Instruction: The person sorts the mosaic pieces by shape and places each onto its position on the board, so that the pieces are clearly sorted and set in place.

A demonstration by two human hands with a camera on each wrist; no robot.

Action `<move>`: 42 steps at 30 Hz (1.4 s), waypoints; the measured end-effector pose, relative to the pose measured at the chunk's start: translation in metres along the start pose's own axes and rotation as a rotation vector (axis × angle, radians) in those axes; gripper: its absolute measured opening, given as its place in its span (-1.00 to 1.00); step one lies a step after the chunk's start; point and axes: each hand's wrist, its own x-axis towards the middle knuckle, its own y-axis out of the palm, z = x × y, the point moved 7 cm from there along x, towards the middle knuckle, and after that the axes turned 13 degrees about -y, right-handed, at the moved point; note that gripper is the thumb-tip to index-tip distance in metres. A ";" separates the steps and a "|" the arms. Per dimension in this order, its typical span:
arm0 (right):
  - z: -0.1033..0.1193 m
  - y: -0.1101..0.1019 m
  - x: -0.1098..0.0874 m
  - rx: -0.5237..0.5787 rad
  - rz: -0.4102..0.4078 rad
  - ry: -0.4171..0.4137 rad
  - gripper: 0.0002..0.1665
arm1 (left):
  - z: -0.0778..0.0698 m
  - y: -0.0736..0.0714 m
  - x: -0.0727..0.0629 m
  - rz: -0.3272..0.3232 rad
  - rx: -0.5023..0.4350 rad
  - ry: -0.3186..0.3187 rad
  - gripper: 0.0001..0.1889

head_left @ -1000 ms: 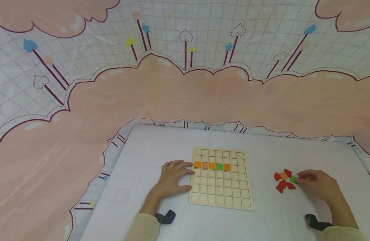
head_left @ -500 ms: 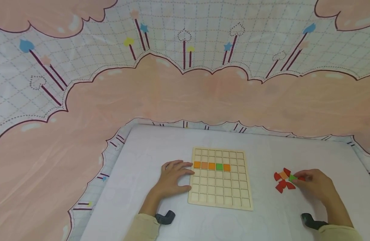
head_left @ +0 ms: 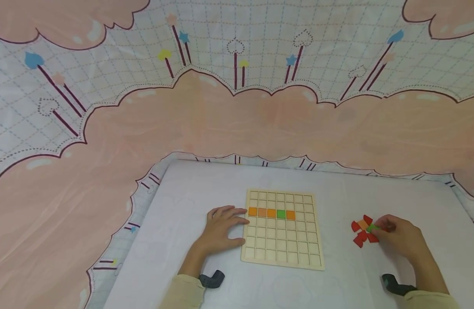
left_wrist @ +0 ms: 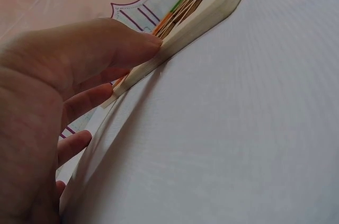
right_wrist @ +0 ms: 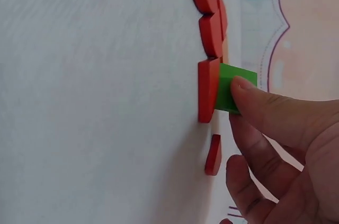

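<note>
My right hand [head_left: 401, 236] pinches a green square tile [right_wrist: 225, 75] between thumb and fingers, tilted up close behind a red piece [right_wrist: 207, 94] in the right wrist view. Around it lie several red curved-edged pieces [head_left: 362, 235] and one orange square tile [head_left: 363, 224]. My left hand [head_left: 220, 229] rests with spread fingers along the left edge of a pale wooden grid board [head_left: 277, 244]. In the left wrist view its thumb touches the side of the board [left_wrist: 212, 25]. Across the board's third row sit orange tiles [head_left: 271, 213] and one green tile [head_left: 281, 214].
A white tabletop [head_left: 190, 184] carries everything, with a patterned pink and white cloth [head_left: 237, 124] behind and to the left. Dark curved straps [head_left: 212, 279] stick out near both wrists. Another red piece [right_wrist: 213, 155] lies close to my right fingers.
My right hand has moved slightly left, bringing the green tile closer over the red pieces. The left hand and the board stay where they were.
</note>
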 end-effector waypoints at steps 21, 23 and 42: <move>0.055 0.024 0.010 0.344 -0.072 -0.103 -0.55 | 0.001 0.000 0.001 0.002 0.014 -0.012 -0.51; 0.060 0.028 0.014 0.349 -0.082 -0.126 -0.60 | 0.001 0.000 0.001 0.000 0.008 -0.010 -0.52; 0.106 0.072 0.046 0.531 -0.053 -0.120 -0.58 | 0.001 0.001 0.002 0.002 0.001 -0.004 -0.52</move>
